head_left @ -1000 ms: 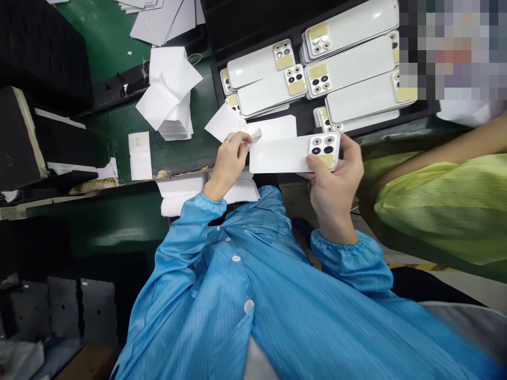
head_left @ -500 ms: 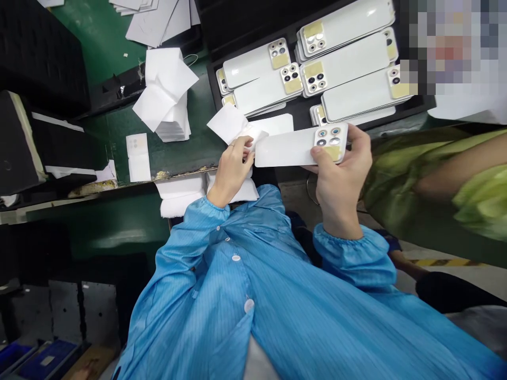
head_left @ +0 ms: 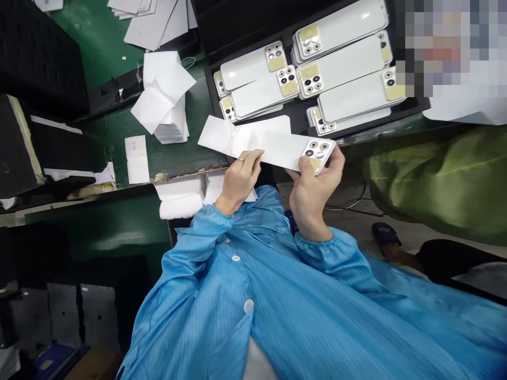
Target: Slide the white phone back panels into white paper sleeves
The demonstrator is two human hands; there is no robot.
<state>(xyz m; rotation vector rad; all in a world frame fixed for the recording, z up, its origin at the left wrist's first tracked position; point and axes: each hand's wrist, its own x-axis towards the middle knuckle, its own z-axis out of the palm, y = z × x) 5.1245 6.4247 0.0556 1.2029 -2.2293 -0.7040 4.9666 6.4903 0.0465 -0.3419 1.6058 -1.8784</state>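
Note:
A white phone back cover (head_left: 283, 149) is tilted slightly down to the right in front of me. Its camera end has several lens rings and a yellow film patch. My right hand (head_left: 317, 190) grips that end, thumb on the face near the film and fingers around the far edge. My left hand (head_left: 241, 177) is closed at the lower edge of the cover's other end. A creased white paper sheet (head_left: 216, 134) laps over that end, pinched at my left fingers; exactly where the sheet ends is hard to make out.
A black tray (head_left: 303, 119) holds several stacks of white phone covers (head_left: 348, 60). Left of it stands a stack of folded white sheets (head_left: 172, 124), with a small white piece (head_left: 137, 159) on the green bench (head_left: 114, 124). White pads (head_left: 182, 195) sit below the bench edge. Green fabric (head_left: 428, 184) lies to the right.
My right hand has moved left and down with the phone cover, tilting its camera end lower. My left hand has shifted slightly right and down along the cover; the sheet now lies flatter over its end.

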